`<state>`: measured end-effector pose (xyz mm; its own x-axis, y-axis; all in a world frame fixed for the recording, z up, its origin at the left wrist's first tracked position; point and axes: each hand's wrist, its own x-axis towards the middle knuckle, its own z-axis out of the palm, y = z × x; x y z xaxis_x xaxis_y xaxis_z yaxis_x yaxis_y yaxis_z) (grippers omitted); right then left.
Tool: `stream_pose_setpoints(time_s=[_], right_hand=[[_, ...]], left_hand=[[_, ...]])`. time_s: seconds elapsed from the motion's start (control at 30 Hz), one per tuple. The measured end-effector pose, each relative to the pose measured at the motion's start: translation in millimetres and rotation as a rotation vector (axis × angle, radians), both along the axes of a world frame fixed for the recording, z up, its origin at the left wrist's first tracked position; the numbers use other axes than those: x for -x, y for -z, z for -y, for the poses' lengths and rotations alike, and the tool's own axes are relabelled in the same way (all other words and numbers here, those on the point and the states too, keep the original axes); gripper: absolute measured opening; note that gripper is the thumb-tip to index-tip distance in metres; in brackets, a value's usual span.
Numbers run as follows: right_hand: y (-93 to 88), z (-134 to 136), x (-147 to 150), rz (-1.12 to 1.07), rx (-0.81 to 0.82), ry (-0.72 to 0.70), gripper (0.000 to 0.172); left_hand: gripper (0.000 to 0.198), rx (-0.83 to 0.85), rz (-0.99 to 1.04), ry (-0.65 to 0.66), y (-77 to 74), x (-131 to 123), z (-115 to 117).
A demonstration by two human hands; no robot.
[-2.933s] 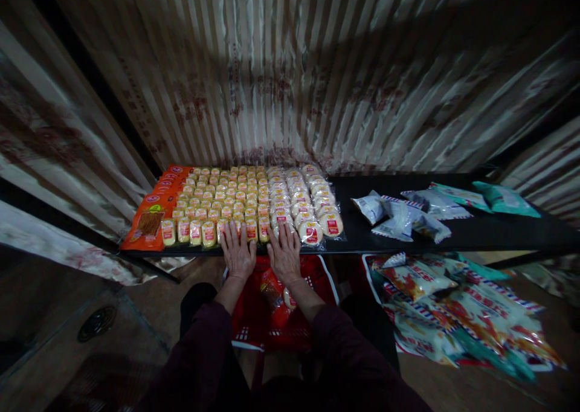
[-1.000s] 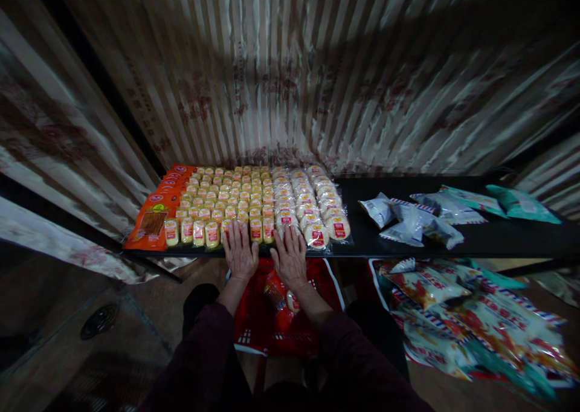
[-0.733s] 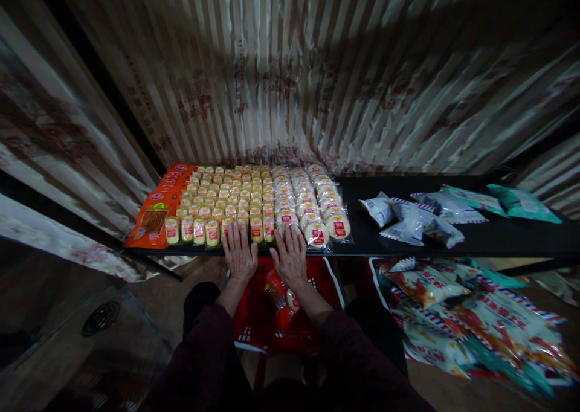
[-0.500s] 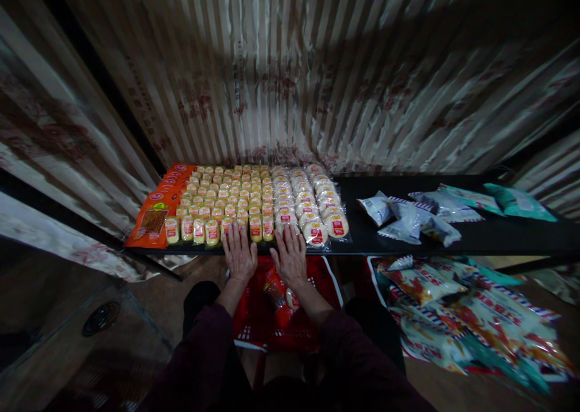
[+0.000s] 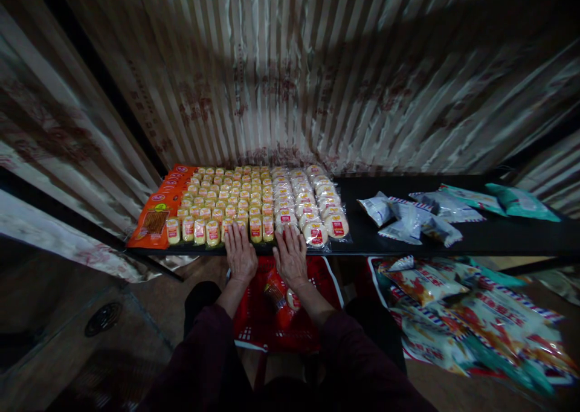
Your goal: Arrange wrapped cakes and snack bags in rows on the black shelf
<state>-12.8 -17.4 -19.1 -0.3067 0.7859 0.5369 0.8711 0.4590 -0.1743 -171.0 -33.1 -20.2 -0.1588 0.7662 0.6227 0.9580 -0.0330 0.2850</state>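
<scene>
Filling the left part of a black shelf (image 5: 493, 234), yellow packs (image 5: 230, 211) and round white packs (image 5: 314, 233) stand in close rows before you. Your left hand (image 5: 241, 254) lies palm down, fingers extended, over the front yellow row; your right hand (image 5: 290, 258), equally flat, reaches the foremost pack in the nearest white column. Neither hand grips anything. The step at hand appears to be a light, two-handed press at the rows' front; from this pose, any move would likely call for even, gentle pressure, since slick film could let a pack slide or tip.

The yellow packs are stubby, rounded oblongs in shiny film with red labels; the white ones are flat discs, overlapping like shingles in crinkled clear wrap. Glossy orange packets (image 5: 156, 218) overlap at the left end. Farther right lie creased silvery bags (image 5: 403, 225) and teal packets (image 5: 521, 202). Below your wrists sits a red plastic basket (image 5: 247, 315), its wall pierced with slots; to its right, plump printed bags (image 5: 493, 315) are heaped. Behind everything hangs a striped, satiny curtain (image 5: 272, 67).
</scene>
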Motion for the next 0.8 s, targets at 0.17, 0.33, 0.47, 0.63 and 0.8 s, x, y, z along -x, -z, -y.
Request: stream_pose_setpoints(time_s=[0.17,0.33,0.47,0.63,0.8], right_hand=[[1.0,0,1,-0.010,0.011,0.004,0.047],[-0.3,-1,2,-0.022,0.012,0.003,0.047],[-0.4,-2,3,-0.017,0.018,0.005,0.047],[-0.3,-2,4,-0.031,0.013,-0.001,0.048],[-3.5,-2,4,-0.023,0.018,-0.001,0.045]], left_hand=[[0.056,-0.030,-0.016,0.009,3.3,1,-2],[0.049,-0.016,-0.014,-0.008,3.0,3,-9],[0.048,-0.015,0.006,-0.035,-2.9,4,-12],[0.046,-0.031,0.047,-0.099,-10.9,2,-19],[0.042,-0.042,0.084,-0.110,-12.0,0,-26]])
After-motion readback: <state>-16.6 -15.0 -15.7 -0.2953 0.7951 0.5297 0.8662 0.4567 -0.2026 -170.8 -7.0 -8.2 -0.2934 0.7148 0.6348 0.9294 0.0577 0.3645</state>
